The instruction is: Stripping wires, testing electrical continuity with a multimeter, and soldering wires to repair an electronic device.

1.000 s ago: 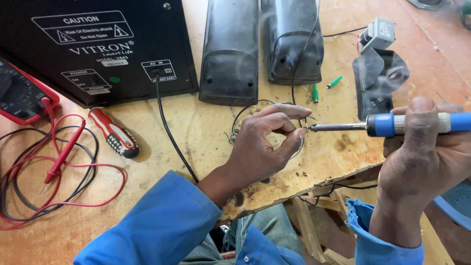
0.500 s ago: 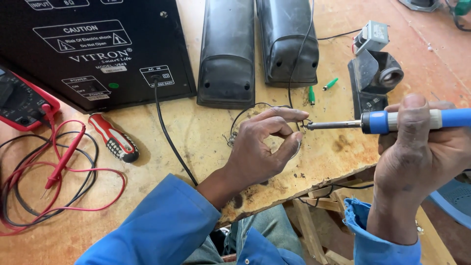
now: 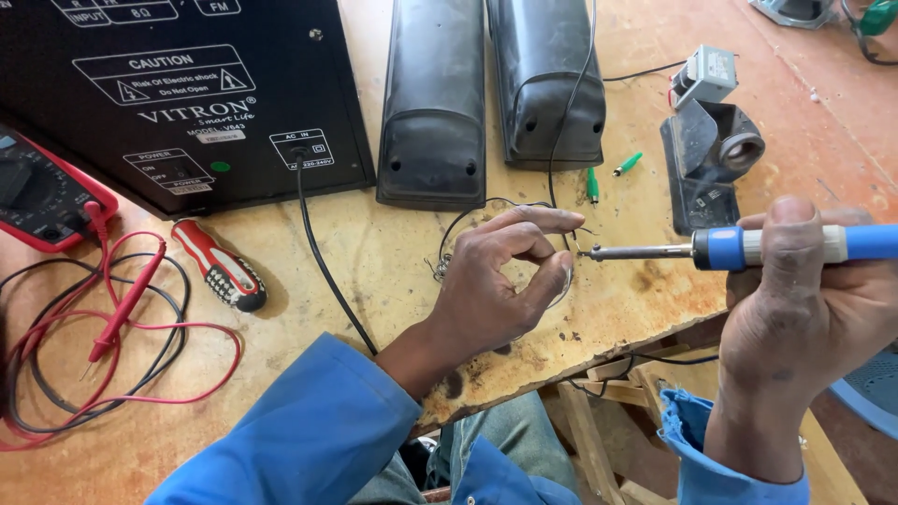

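Right hand (image 3: 804, 309) is wrapped tight around a blue-handled soldering iron (image 3: 748, 248), thumb on top of the grip, barrel lying roughly level and pointing toward the person's left. Iron tip sits right at the fingertips of the left hand (image 3: 500, 281), over the wooden bench (image 3: 393, 252). Left hand is curled, index finger and thumb drawn toward each other in a loose ring around a thin dark wire (image 3: 468, 220); can't tell whether the pads actually pinch the wire or just steady it, the contact spot is too small to read. The wire loops on the bench just behind the hand, in front of two black speaker housings (image 3: 496, 93) lying side by side. Big black amplifier box (image 3: 178, 93) is at far left of those, its black mains cable (image 3: 323, 262) running down toward the blue sleeve. Red-and-black screwdriver (image 3: 220, 271) lies beside that cable. Red multimeter (image 3: 42, 192) at the left edge, red and black probe leads (image 3: 122, 318) tangled in front of it. Two green-capped bits (image 3: 608, 173) lie near the speakers; a dark bracket-like part (image 3: 706, 154) sits beyond the iron, well apart from both hands.
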